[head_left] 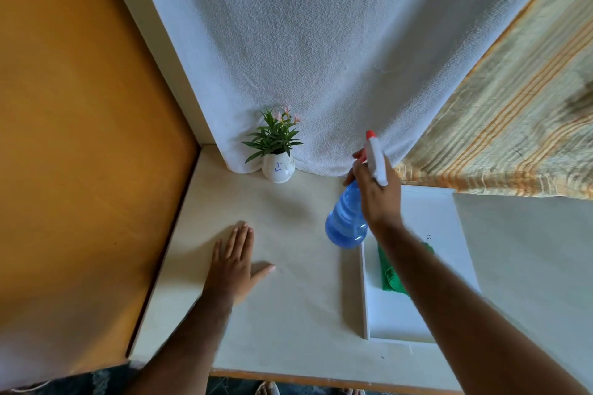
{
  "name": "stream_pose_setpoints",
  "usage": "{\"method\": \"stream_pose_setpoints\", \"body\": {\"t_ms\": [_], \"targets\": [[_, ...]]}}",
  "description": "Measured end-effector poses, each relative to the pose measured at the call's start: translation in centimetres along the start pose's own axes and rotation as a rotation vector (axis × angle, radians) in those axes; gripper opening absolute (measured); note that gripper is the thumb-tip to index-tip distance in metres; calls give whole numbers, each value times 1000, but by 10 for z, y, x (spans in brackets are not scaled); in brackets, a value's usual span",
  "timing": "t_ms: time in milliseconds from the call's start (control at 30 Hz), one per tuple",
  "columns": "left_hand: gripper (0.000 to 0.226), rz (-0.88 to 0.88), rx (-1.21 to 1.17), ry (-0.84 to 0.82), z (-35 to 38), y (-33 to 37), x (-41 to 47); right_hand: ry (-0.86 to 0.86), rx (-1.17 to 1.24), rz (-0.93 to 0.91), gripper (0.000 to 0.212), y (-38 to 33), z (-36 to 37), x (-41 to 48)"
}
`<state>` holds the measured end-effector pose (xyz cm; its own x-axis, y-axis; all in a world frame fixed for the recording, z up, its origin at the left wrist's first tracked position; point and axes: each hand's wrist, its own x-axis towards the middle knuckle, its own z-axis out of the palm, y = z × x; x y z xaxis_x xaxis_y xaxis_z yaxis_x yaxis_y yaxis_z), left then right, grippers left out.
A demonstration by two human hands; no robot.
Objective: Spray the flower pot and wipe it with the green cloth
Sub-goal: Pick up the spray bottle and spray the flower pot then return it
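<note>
Pale and bare, the tabletop (288,282) ran back to a white towel (305,42) hung as a backdrop, an orange wall on the left. Fingers of the right hand (377,194) were wrapped round the neck of a blue spray bottle (345,221), held off the surface with its white and red head (375,160) tilted up and toward the flower pot (278,167). That small white pot, with green leaves and pink blooms, stood at the back, touching the towel, well apart from the bottle. The left hand (232,261) lay flat, fingers spread, palm down, holding nothing. Under the right forearm, the green cloth (393,272) lay folded in a white tray (449,234).
</note>
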<state>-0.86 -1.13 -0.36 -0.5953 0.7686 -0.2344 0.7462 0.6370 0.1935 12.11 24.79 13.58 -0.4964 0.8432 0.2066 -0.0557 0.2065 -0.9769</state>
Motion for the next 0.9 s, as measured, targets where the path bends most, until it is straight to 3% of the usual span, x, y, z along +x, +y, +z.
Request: {"method": "stream_pose_setpoints", "body": {"t_ms": [167,267,333,533,700,900], "targets": [[102,9,-2,20,6,-3,1,-78,-68,38,5,32,33,-31],[102,13,1,32,8,-5,2,-130,-100,-11,13,37,45,-38],[101,14,10,46,9,-6,2,-170,-144,-47,7,41,51,-38],[102,23,27,47,12,-9,2,-251,-242,-77,29,54,52,-40],[100,28,16,68,16,-12,3,-247,-170,77,24,54,58,-32],[98,40,11,96,21,-14,4,-345,-226,446,12,59,77,-13]]}}
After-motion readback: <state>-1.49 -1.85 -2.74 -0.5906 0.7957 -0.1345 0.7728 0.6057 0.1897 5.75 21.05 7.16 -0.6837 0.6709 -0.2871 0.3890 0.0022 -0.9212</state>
